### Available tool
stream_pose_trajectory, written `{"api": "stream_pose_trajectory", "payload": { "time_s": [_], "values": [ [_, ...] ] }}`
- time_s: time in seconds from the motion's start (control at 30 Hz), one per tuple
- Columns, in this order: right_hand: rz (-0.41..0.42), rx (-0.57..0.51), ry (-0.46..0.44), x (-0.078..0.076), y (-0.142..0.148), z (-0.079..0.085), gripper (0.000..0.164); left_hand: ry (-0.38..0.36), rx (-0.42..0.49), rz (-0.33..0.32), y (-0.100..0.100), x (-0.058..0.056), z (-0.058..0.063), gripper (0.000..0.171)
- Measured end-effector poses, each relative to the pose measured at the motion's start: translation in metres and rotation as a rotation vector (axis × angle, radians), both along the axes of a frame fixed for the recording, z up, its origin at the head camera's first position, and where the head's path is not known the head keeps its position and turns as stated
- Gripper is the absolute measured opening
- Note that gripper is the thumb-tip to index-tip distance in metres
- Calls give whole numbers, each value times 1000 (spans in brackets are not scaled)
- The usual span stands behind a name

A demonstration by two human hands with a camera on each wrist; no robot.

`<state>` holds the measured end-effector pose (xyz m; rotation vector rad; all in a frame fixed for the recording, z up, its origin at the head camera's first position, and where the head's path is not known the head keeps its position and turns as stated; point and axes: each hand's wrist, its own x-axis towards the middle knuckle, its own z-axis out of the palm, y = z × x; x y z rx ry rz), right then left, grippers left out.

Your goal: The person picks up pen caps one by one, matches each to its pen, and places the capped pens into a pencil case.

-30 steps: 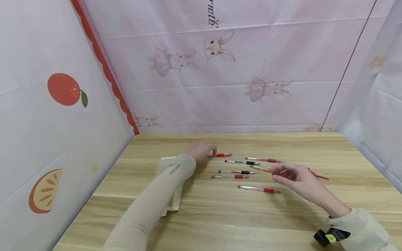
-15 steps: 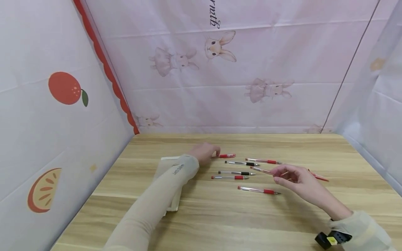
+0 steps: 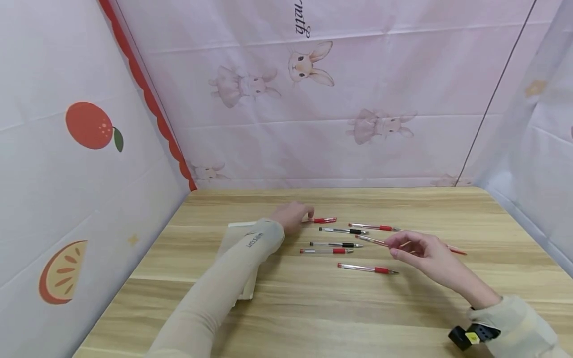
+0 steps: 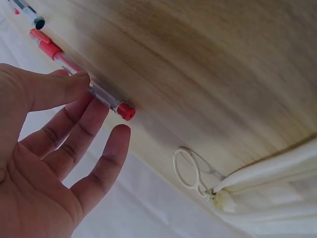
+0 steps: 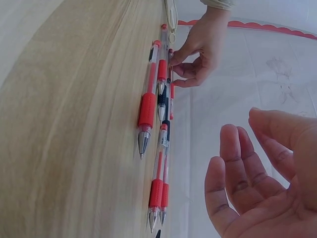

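Note:
My left hand (image 3: 291,216) is at the far middle of the table, its thumb and fingertips pinching the clear barrel of a red gel pen (image 4: 109,98). That pen has a red cap with a clip over the tip end and a red plug at the other. My right hand (image 3: 418,251) hovers with softly bent fingers and nothing in it. In the head view its fingertips overlap the end of an uncapped red pen (image 3: 370,240); the right wrist view shows a gap between hand and pens. Nearest the front lies another uncapped red pen (image 3: 367,268).
Two black pens (image 3: 335,244) and more red pens (image 3: 327,251) lie roughly parallel on the wooden table (image 3: 340,318). A beige cloth pouch (image 3: 229,238) with a pale ring (image 4: 187,168) is partly under the left sleeve. A slim red piece (image 3: 456,250) lies beyond the right hand.
My left hand has shifted slightly to the right, and the red gel pen with it. The right hand has stayed nearly in place, and the other pens lie as before.

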<state>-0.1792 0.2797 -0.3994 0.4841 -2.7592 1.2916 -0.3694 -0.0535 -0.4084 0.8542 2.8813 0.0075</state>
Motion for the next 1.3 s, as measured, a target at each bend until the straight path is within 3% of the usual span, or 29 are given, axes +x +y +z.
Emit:
{"api": "stream_pose_trajectory", "payload": {
  "time_s": [0.27,0.87,1.1,1.3],
  "values": [
    [17,-6,20,0,-2,-1,23,-19,32,3,-5,3,5,33],
    [21,-26,31,-6,2,-6,25,13,107,-56,-23,12,11,27],
    [11,-37,17,-10,8,-5,29,38,134,-97,-26,30,22,26],
    [-37,-24,27,-4,33,-11,30,-8,149,-166,-18,55,22,24]
  ]
}}
